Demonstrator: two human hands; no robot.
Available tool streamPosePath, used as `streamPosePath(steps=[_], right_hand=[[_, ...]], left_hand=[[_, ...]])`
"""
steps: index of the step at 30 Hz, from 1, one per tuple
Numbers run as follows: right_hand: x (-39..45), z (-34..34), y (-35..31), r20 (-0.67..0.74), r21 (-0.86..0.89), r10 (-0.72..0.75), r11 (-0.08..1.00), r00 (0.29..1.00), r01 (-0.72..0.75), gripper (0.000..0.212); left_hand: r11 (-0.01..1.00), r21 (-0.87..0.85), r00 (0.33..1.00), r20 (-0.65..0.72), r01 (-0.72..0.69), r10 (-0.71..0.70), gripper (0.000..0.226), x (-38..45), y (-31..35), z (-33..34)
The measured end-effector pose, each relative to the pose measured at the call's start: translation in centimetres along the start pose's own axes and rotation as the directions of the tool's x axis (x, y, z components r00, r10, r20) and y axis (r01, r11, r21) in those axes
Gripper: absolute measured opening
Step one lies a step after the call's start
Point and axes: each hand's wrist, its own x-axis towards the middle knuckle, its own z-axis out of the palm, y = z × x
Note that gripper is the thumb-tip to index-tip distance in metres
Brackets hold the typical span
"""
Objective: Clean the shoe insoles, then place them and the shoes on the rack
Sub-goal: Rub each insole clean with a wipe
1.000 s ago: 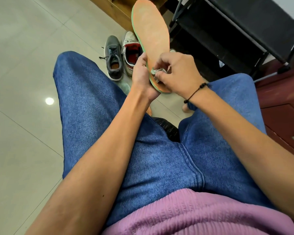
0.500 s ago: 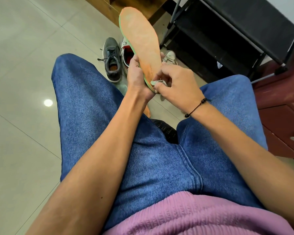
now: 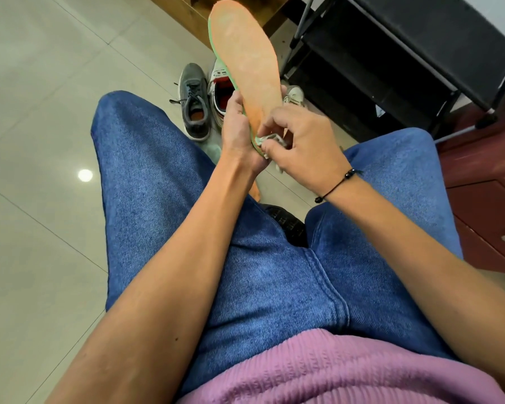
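Observation:
An orange insole (image 3: pixel 247 58) with a green edge stands upright above my knees, toe end pointing away. My left hand (image 3: pixel 237 132) grips its heel end from the left side. My right hand (image 3: pixel 299 141) pinches a small grey-white cloth (image 3: pixel 270 139) against the heel of the insole. On the floor beyond lie a grey sneaker (image 3: pixel 193 102), a white sneaker with a red lining (image 3: pixel 220 94) and part of another white shoe (image 3: pixel 294 96), which is partly hidden by the insole. The black shoe rack (image 3: pixel 397 51) stands at the upper right.
My legs in blue jeans (image 3: pixel 158 176) fill the middle of the view. A dark red drawer cabinet (image 3: pixel 490 205) is at the right edge. A wooden piece of furniture (image 3: pixel 187 5) stands at the top. Pale floor tiles (image 3: pixel 35 112) stretch to the left.
The insole has tilted and shifted slightly left in the view. My right hand with the cloth has stayed at the heel end, moving a little along it.

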Motion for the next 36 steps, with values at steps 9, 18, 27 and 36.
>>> streamPosePath(steps=[9, 18, 27, 36], right_hand=[[0.7, -0.5, 1.9, -0.071, -0.128, 0.106, 0.985, 0.992, -0.114, 0.011], [1.3, 1.2, -0.6, -0.112, 0.03, 0.081, 0.997, 0.99, -0.078, 0.009], [2.8, 0.8, -0.3, -0.107, -0.01, 0.069, 0.997, 0.992, -0.071, 0.015], [1.8, 0.2, -0.4, -0.054, -0.017, 0.066, 0.998, 0.996, -0.067, 0.015]], left_hand=[[0.998, -0.053, 0.998, 0.047, 0.035, -0.033, 0.045, -0.2, 0.0, 0.0], [0.996, -0.051, 0.996, -0.049, -0.075, 0.072, 0.042, -0.2, -0.6, 0.2], [0.987, -0.162, 1.0, -0.003, -0.002, 0.001, 0.044, -0.8, -0.6, 0.4], [0.987, -0.161, 1.0, -0.012, 0.015, -0.017, 0.047, -1.2, -0.7, 0.8]])
